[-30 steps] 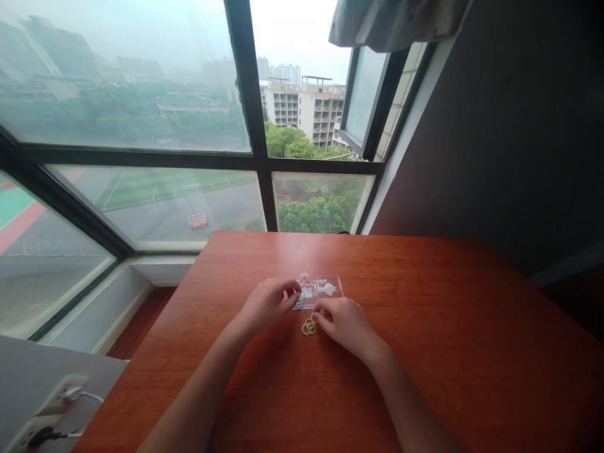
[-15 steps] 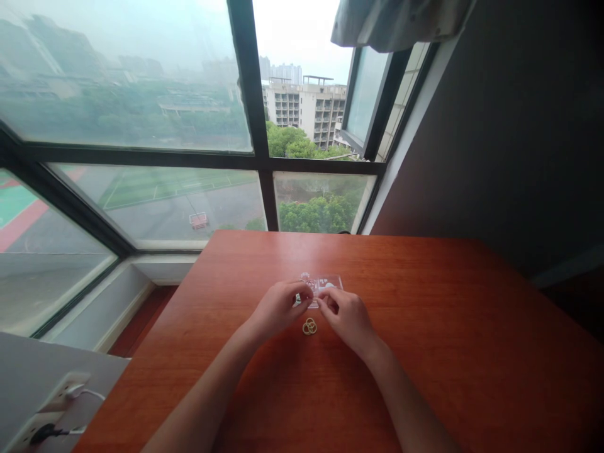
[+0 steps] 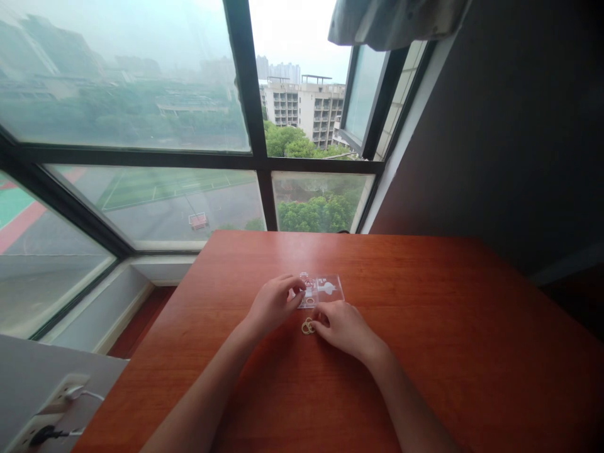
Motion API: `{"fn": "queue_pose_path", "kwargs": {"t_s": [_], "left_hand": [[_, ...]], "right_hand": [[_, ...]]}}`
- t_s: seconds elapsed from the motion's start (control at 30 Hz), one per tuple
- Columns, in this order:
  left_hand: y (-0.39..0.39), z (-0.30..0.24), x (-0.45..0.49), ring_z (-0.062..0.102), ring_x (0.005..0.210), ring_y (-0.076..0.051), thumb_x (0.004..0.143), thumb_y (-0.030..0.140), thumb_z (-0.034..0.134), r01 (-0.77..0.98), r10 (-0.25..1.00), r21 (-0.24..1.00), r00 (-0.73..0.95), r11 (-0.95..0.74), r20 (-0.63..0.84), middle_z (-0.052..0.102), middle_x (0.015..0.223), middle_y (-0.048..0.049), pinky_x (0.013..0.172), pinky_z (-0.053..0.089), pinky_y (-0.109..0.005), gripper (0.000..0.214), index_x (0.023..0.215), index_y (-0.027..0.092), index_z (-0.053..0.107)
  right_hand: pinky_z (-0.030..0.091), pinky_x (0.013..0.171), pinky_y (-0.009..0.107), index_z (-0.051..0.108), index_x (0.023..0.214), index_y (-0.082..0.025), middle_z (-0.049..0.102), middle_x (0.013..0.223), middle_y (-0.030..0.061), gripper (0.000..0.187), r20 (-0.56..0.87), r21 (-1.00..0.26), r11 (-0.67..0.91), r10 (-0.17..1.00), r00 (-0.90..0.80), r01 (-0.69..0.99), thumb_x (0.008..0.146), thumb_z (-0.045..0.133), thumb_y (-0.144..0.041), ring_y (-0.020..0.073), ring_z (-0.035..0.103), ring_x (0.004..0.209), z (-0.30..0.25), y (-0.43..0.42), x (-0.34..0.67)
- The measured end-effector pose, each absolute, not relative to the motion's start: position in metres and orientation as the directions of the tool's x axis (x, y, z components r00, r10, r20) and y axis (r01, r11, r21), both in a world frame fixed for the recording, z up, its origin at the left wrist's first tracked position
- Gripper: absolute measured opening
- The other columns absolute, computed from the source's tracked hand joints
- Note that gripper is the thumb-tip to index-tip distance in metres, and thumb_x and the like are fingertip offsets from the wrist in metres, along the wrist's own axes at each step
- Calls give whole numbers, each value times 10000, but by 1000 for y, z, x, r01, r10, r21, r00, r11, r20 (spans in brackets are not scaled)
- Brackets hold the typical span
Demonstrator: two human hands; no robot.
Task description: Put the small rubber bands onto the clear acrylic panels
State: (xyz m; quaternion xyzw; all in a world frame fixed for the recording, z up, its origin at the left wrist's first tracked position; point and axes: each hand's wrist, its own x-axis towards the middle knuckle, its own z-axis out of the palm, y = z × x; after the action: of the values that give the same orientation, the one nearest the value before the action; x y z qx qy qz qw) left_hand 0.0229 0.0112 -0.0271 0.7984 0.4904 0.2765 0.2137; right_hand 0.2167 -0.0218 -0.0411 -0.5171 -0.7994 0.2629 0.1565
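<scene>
Several small pale-yellow rings (image 3: 307, 326) lie in an overlapping pile on the wooden table. My right hand (image 3: 343, 324) is at their right side, thumb and index finger slightly apart at the pile's edge. Behind the pile lies a flat clear plastic case (image 3: 336, 290) with white printed shapes. One pale ring (image 3: 310, 301) rests on its near left part. At the case's left edge is my left hand (image 3: 276, 302), fingers curled and a little apart, with nothing visible between them. Whether its fingertips touch the case I cannot tell.
The reddish-brown table (image 3: 425, 302) reaches to a dark-framed window (image 3: 264, 163) at the back. A dark wall (image 3: 495, 138) stands on the right. Low on the left, plugs sit in a wall socket (image 3: 63, 393).
My right hand has drawn back from the case toward me, to the ring pile. My left hand has moved slightly left, apart from it. A ring now shows on the case.
</scene>
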Motion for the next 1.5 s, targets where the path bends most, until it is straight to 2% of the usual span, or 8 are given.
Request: {"fn": "queue_pose_path", "kwargs": {"t_s": [0.37,0.53,0.63,0.8,1.07,1.37,1.5], "left_hand": [[12,-21,18,534,667,-111,820,174,532,680,896,591,389,-435,213,647,809,-10,597,378,-199,121,825,186,652],[9,-11,14,536,656,-115,821,191,520,674,863,567,485,-473,144,639,751,-13,595,371,-198,149,786,181,664],[4,-9,15,532,617,-108,808,189,537,684,820,525,571,-506,47,651,720,-6,574,349,-196,144,738,186,662],[-3,-11,20,574,665,-119,757,161,601,684,756,474,653,-554,-59,677,747,4,581,340,-195,96,747,212,682],[-5,-11,20,601,694,-123,760,161,613,682,738,450,671,-576,-74,685,798,21,596,342,-202,109,775,240,686],[-8,-9,32,582,662,-138,752,112,581,707,729,370,676,-603,-104,648,795,-8,551,312,-225,131,732,208,668],[-6,-9,32,577,683,-136,766,113,567,686,729,410,681,-601,-72,636,803,-13,570,337,-215,119,723,193,643]], "right_hand": [[246,543,213,619,731,-217,652,680,-32,89,-2,-539,326,922,-388,776,808,581,-242,100,540,605,-41,-20,218],[300,578,211,649,833,-235,648,670,-24,93,114,-573,240,970,-214,784,844,561,-265,122,568,629,-43,-14,215],[311,572,216,647,807,-231,626,625,-27,118,191,-587,194,977,-98,786,854,553,-283,124,549,575,-49,-11,211],[291,546,220,661,811,-233,618,607,-29,126,247,-581,161,969,-16,798,848,561,-300,123,543,561,-57,-10,207],[303,568,226,691,981,-253,646,651,-14,206,236,-548,149,972,-20,823,870,535,-332,139,570,594,-62,-10,208],[312,573,226,696,1004,-257,645,641,-13,219,245,-545,153,969,-18,824,873,528,-310,140,581,597,-58,-9,213],[319,582,225,695,1005,-256,649,651,-11,219,250,-542,167,968,-31,823,875,527,-307,140,581,605,-56,-9,213]]}}
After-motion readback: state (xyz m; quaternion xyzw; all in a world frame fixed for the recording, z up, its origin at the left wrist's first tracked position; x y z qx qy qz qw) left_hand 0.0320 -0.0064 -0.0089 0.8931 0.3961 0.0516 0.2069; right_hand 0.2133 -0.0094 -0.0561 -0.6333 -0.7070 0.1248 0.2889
